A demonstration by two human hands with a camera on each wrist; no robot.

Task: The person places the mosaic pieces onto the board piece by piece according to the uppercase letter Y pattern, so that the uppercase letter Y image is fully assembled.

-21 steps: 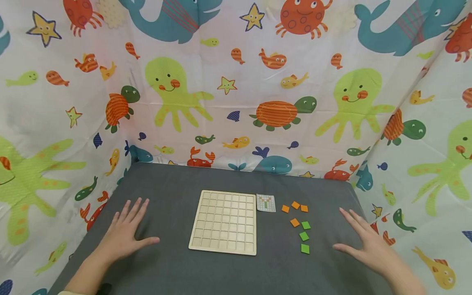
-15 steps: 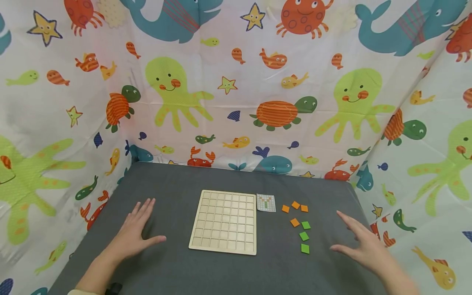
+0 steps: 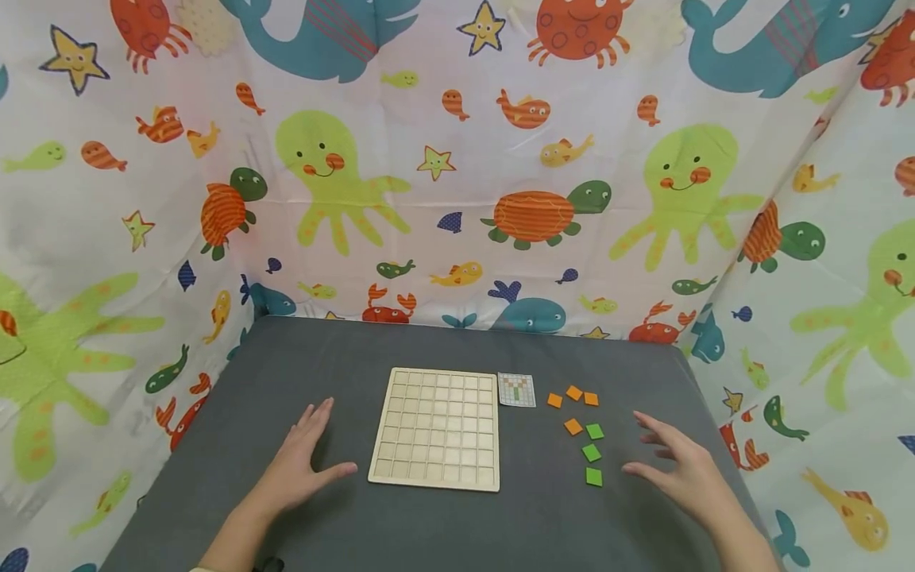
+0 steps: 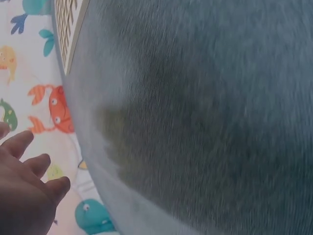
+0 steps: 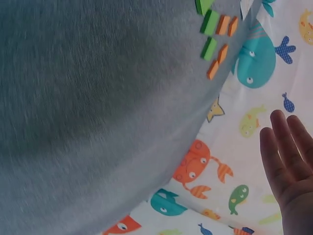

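My left hand [image 3: 296, 469] hovers over the table to the left of the wooden grid board [image 3: 434, 429], thumb spread toward it and nothing held. To the right of the loose tiles, my right hand [image 3: 679, 465] also hangs in the air, its fingers relaxed and holding nothing. Between the board and that hand lie several orange tiles [image 3: 573, 427] and three green tiles [image 3: 591, 453]. A small pattern card [image 3: 517, 390] with a coloured grid design lies at the board's upper right corner. In the right wrist view, a green tile [image 5: 209, 49] shows as a thick flat square.
The dark grey table [image 3: 429, 532] bears the board, card and tiles. A white curtain [image 3: 400, 238] printed with sea animals encloses its back and both sides. The board's squares hold no tiles.
Both hands have moved inward, the left one to the right toward the board and the right one to the left toward the tiles. The view has tilted slightly; board, card and tiles lie as before.
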